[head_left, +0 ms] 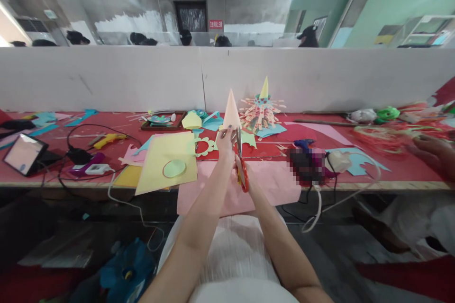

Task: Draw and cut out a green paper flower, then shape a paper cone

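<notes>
In my left hand [226, 141] is a tall pale-pink paper cone [232, 111], point upward, its lower part pinched between my fingers. My right hand [245, 170] grips red-handled scissors [244, 177], whose blades point up against the cone's right side. How far apart the blades are is hard to make out. Below my hands, a large pink paper sheet [202, 187] hangs over the table's front edge. Just behind and to the right stands a finished-looking paper piece with a yellow cone top [264, 89] and fringed pink strips [261, 116].
Yellow sheets [170, 147] with a green paper circle [174, 168] lie left, near a yellow glue gun [108, 139] and a tablet [25, 154]. Cords and a white plug [337, 161] sit right. Another person's hand [432, 149] reaches in at far right. A white partition [142, 80] stands behind.
</notes>
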The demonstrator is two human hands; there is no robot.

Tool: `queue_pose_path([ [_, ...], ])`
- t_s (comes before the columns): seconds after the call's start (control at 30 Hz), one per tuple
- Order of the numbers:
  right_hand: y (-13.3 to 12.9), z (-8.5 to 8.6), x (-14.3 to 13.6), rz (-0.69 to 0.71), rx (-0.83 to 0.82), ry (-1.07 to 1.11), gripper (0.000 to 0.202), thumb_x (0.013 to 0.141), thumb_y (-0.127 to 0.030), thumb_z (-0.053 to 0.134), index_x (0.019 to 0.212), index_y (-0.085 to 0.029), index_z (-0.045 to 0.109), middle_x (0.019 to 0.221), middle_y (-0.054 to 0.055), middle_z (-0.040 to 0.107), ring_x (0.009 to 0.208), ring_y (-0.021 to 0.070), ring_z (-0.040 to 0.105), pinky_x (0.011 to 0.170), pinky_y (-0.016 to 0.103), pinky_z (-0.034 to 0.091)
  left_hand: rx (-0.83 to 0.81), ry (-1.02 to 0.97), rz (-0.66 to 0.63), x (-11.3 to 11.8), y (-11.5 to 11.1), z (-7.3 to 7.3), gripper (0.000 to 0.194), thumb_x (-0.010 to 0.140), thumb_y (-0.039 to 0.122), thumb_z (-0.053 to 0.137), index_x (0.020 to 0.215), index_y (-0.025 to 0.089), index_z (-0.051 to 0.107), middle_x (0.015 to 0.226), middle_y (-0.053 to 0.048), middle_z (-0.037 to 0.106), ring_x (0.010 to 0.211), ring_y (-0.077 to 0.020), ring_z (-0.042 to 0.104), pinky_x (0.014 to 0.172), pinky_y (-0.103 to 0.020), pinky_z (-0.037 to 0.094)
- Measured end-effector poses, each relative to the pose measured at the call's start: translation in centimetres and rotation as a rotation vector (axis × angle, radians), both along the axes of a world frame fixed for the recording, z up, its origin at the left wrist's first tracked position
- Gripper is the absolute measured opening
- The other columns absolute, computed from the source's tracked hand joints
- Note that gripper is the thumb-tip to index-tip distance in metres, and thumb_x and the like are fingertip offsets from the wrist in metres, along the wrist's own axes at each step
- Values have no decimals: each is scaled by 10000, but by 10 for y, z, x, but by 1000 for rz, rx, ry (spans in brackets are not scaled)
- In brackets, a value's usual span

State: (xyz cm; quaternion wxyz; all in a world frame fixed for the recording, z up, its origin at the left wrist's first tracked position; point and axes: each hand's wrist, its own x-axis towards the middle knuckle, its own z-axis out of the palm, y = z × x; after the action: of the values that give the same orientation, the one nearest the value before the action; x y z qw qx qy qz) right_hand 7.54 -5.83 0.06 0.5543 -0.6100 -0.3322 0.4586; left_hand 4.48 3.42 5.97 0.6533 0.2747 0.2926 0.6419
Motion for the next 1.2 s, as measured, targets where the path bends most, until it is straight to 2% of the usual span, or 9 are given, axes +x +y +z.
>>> queue_pose_path([
  [0.2, -7, 3, -2, -4, 29, -14, 462, 696, -658, 541, 640, -203, 489, 441, -74, 384, 338, 75, 362, 316, 200, 324, 29, 25, 15, -3, -5, 9, 320, 651, 413, 743, 717, 203, 512, 703, -4, 656, 896, -171, 655, 756, -262, 484],
  [0.47, -4, 0, -4, -42, 61, -10, 445, 698, -637, 552, 598, -213, 460, 428, -72, 372, 342, 83, 349, 324, 210, 315, 38, 59, 24, -6, -11, 0, 305, 656, 379, 742, 669, 190, 503, 721, -6, 635, 835, -155, 648, 759, -268, 500],
  [0.6, -2, 2, -2, -25, 98, -23, 463, 702, -662, 534, 622, -209, 481, 426, -71, 377, 335, 83, 359, 318, 207, 312, 55, 62, 18, -9, -18, 3, 272, 641, 327, 747, 647, 187, 513, 706, 13, 614, 731, -122, 632, 752, -269, 506],
  [0.8, -5, 3, -6, -59, 37, 56, 433, 694, -631, 568, 652, -206, 496, 432, -73, 398, 312, 84, 396, 298, 200, 326, 51, 72, 21, -12, -37, 12, 275, 642, 292, 740, 583, 186, 493, 632, 31, 581, 680, -102, 609, 746, -251, 502],
  [1.2, -6, 2, -5, -64, 40, 49, 460, 680, -665, 557, 669, -208, 508, 407, -81, 381, 295, 81, 396, 280, 185, 307, 96, 131, -10, -12, -41, 7, 240, 652, 326, 724, 628, 189, 529, 686, 14, 617, 701, -116, 612, 767, -261, 494],
])
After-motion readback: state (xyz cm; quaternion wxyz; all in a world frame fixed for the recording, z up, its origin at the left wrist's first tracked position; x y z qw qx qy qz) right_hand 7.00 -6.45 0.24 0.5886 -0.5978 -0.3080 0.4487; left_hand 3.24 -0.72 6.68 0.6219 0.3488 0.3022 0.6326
